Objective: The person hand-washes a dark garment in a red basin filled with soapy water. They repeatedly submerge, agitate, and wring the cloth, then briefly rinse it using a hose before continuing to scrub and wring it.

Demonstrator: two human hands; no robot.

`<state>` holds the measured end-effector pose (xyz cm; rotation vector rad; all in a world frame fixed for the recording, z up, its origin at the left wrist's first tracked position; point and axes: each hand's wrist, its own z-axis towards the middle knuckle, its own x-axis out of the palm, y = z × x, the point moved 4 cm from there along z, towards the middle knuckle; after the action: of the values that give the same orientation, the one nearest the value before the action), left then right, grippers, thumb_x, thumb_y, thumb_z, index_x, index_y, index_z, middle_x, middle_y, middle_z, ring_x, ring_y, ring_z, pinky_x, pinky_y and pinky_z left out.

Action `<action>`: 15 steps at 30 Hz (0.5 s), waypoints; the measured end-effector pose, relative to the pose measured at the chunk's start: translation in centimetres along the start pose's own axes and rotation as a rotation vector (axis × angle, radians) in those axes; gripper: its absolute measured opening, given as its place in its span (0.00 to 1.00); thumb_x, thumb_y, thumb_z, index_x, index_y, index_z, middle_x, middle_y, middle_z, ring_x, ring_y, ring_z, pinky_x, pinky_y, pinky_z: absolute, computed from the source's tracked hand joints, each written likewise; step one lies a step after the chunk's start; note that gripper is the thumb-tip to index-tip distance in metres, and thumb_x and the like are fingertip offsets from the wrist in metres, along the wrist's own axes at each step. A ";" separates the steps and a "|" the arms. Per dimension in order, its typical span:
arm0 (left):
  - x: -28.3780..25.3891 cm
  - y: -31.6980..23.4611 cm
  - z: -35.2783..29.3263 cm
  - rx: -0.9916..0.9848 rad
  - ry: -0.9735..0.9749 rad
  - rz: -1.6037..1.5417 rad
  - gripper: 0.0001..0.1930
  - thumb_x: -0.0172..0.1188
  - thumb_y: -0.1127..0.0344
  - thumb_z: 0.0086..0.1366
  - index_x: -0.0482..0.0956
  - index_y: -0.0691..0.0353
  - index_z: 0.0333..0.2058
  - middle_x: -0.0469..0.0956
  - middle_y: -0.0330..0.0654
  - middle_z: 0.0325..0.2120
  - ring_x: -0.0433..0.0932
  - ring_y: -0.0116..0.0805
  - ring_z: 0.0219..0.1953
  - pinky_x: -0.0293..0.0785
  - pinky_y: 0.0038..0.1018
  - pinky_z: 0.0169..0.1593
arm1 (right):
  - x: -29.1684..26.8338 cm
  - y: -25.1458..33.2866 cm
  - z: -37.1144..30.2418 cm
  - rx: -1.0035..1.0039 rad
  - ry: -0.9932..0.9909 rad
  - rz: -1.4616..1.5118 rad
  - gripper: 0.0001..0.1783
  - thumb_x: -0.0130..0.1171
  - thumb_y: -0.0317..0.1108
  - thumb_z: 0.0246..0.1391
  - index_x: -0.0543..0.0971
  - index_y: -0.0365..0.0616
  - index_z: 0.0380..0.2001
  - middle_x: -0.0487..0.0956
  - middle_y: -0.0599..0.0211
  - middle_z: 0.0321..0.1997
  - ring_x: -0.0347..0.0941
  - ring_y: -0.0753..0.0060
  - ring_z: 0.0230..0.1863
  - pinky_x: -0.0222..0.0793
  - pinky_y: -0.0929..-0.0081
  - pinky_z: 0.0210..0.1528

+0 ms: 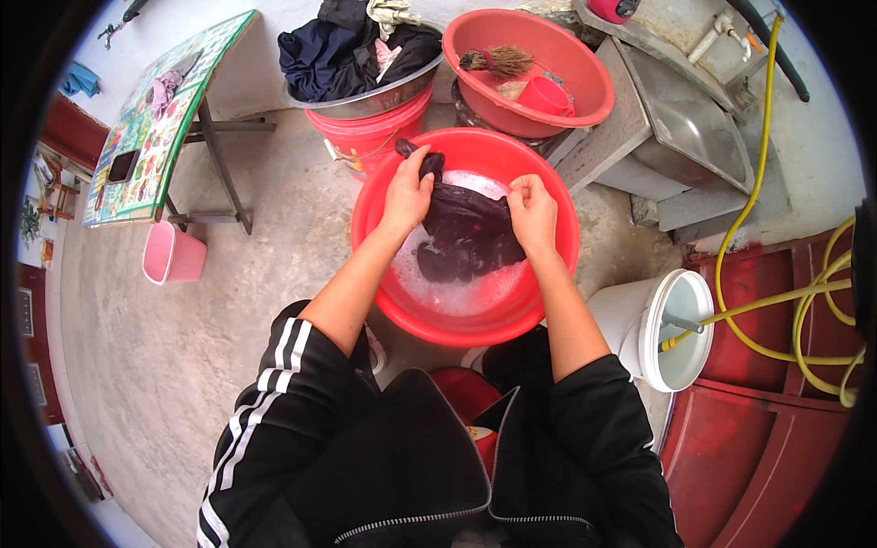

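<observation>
A dark, wet piece of cloth (466,239) is stretched between my two hands over a red basin (373,274). Its lower part hangs into soapy water (438,294) with white foam. My left hand (408,192) is closed on the cloth's upper left, where a bunched end sticks up past the fingers. At the cloth's upper right edge, my right hand (533,212) pinches it between thumb and fingers. The cloth's exact kind cannot be made out.
Beyond the basin stand a metal bowl of dark clothes (352,57) on a red bucket (375,137) and a basin with a brush and scoop (545,94). A white water bucket (630,320) with a yellow hose (731,315) stands right, below a metal sink (699,119). A table (137,173) stands left.
</observation>
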<state>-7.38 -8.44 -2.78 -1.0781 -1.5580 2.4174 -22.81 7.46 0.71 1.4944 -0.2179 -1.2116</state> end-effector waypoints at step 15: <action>8.0 2.8 -9.5 0.304 0.683 0.857 0.32 0.64 0.63 0.48 0.66 0.63 0.53 0.70 0.51 0.43 0.70 0.49 0.49 0.72 0.39 0.48 | 3.7 -3.0 -4.6 0.058 0.969 -1.008 0.45 0.67 0.37 0.37 0.58 0.52 0.60 0.59 0.60 0.62 0.54 0.51 0.64 0.54 0.42 0.60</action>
<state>-6.98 0.81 -11.51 -2.4779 -0.5299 2.1014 -19.06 8.73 -4.61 2.1435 1.2814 -1.0284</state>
